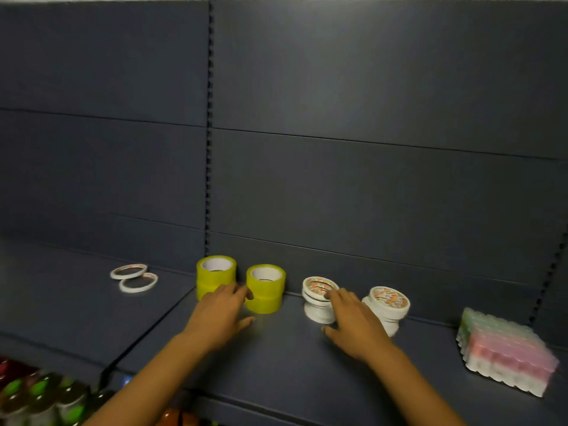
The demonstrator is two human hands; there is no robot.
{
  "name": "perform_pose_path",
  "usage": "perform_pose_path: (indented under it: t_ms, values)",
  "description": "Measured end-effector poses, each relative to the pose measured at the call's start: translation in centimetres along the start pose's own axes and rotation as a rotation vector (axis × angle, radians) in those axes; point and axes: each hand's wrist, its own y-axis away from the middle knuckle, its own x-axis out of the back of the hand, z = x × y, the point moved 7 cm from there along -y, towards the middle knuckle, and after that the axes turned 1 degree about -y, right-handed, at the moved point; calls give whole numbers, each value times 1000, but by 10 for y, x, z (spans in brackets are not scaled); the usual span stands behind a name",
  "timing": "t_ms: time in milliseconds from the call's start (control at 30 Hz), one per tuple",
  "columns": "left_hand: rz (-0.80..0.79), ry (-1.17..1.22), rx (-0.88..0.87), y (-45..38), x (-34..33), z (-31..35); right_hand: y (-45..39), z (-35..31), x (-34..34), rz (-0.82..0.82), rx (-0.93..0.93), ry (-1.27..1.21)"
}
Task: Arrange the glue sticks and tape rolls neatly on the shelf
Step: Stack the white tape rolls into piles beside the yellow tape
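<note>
Two stacks of yellow tape rolls stand near the back of the dark shelf (276, 358): a left stack (216, 272) and a right stack (266, 287). My left hand (219, 315) lies in front of them, fingers spread, fingertips touching both stacks. Two stacks of white tape rolls stand further right, one (318, 298) leaning and another (388, 304) also tilted. My right hand (353, 324) rests its fingers against the nearer white stack without closing around it. Two thin white tape rings (133, 276) lie flat on the neighbouring shelf to the left.
A wrapped block of pastel pink, green and white items (507, 345) sits at the right end of the shelf. Bottles with green and red caps (40, 395) fill a lower shelf at bottom left. A slotted upright (210, 149) divides the back panels.
</note>
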Motion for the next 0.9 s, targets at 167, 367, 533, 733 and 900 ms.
perform_pose_path:
  t_ms: [167,367,533,733,900]
  values:
    - [-50,-51,117,53,17,-59,-8,-66,-13,-31,97,-17]
    - [-50,-45,254,95,27,-144,-36,-155,-38,-37,235,9]
    - [-41,-24,318,105,21,-224,-81,-224,-69,-42,282,0]
    - [-83,-2,350,80,4,-332,-153,-306,-120,-87,302,-81]
    - [-97,15,320,48,-17,-398,-197,-353,-158,-124,276,-136]
